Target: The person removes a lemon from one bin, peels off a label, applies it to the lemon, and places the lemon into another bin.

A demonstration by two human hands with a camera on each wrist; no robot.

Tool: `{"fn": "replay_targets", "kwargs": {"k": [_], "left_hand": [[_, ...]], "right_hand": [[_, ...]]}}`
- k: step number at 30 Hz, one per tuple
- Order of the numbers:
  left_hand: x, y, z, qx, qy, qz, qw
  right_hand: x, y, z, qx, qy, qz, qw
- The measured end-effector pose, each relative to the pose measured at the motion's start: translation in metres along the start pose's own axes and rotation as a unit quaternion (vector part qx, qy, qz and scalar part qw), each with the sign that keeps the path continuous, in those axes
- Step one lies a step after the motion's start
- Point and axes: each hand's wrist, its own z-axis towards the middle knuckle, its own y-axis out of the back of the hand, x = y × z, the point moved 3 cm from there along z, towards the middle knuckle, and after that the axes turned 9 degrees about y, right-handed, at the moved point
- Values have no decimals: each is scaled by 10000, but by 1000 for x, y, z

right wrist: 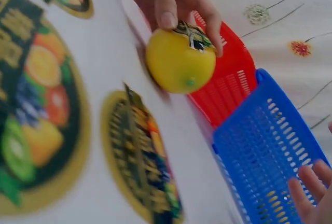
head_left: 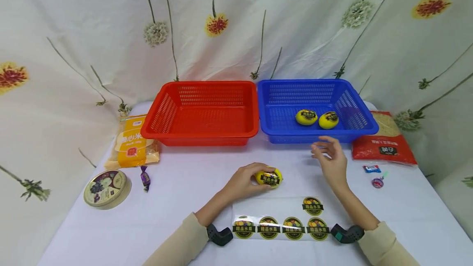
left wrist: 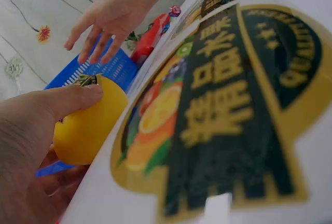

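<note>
left hand (head_left: pixel 245 182) wraps a yellow lemon (head_left: pixel 269 177) that sits on the tabletop (head_left: pixel 184 216), fingers curled over the top and thumb at the side, so this grip is clamped on the fruit. a round label is already on the lemon's upper face; in the left wrist view the thumb (left wrist: pixel 62 102) lies across the lemon (left wrist: pixel 88 125) beside that label, which i judge is a hold meant to steady the fruit and keep it from rolling. the lemon lies just behind the sticker sheet (head_left: pixel 284 218), between the sheet and the blue basket (head_left: pixel 318 110).

right hand (head_left: pixel 332 161) hovers above the tabletop, to the right of the lemon and just in front of the blue basket, fingers loosely spread and holding nothing. in the right wrist view only its fingertips (right wrist: pixel 311 193) show, apart from the fruit, near the blue basket (right wrist: pixel 270 146).

sticker sheet lies flat, near edge of the tabletop, between the two wrists; five round labels remain on it, likely kept close so each peel is a short reach.

two labelled lemons (head_left: pixel 317 118) rest inside the blue basket, toward its right half, touching or nearly so. red basket (head_left: pixel 203 112) sits touching the blue basket's left side, with nothing visible in it.

left of the red basket: a yellow rice bag (head_left: pixel 133 143), a round tin (head_left: pixel 106 188) and a wrapped candy (head_left: pixel 145 177). right of the blue basket: a red bag (head_left: pixel 384 141) and two small sweets (head_left: pixel 375 175).
</note>
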Motion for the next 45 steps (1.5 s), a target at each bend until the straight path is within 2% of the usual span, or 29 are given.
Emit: {"fn": "replay_targets", "kwargs": {"k": [2, 4, 7, 10, 13, 17, 20, 23, 25, 28, 30, 33, 36, 40, 45], "left_hand": [[-1, 2, 2, 110, -75, -26, 9999], [-2, 3, 6, 210, -175, -8, 9996], [-8, 9, 16, 351, -310, -29, 9989], [-21, 23, 37, 328, -455, -151, 9983], [-39, 44, 71, -74, -611, -415, 9972], [-52, 67, 126, -994, -616, -690, 9907], [-49, 69, 166, -1467, -421, -579, 9866], [-38, 64, 198, -1553, -46, -282, 9874], [-28, 58, 214, -1392, 248, -19, 9899], [-10, 49, 230, -895, 703, 548, 9920], [0, 44, 236, -510, 977, 961, 9893], [10, 39, 241, 40, 1360, 1435, 9803], [12, 36, 245, 443, 1619, 1772, 9698], [7, 29, 249, 934, 1802, 2171, 9548], [1, 21, 253, 1303, 1998, 2315, 9431]], "right_hand": [[-3, 9, 7, -613, -207, -321, 9974], [-6, 16, 15, -1027, -475, -393, 9928], [-12, 23, 25, -1431, -861, -205, 9857], [-19, 25, 31, -1730, -1139, -46, 9783], [-22, 25, 32, -1833, -1241, -233, 9749], [-21, 23, 30, -1863, -1363, -553, 9714], [-23, 23, 27, -1864, -1488, -686, 9687], [-25, 22, 24, -1824, -1544, -869, 9671], [-28, 21, 23, -1772, -1518, -950, 9677], [-29, 20, 22, -1705, -1507, -943, 9692], [-29, 19, 22, -1654, -1480, -918, 9707], [-28, 18, 23, -1628, -1462, -849, 9721], [-28, 20, 25, -1654, -1396, -776, 9732], [-27, 22, 27, -1695, -1270, -714, 9747], [-22, 24, 29, -1662, -1207, -689, 9762]]}}
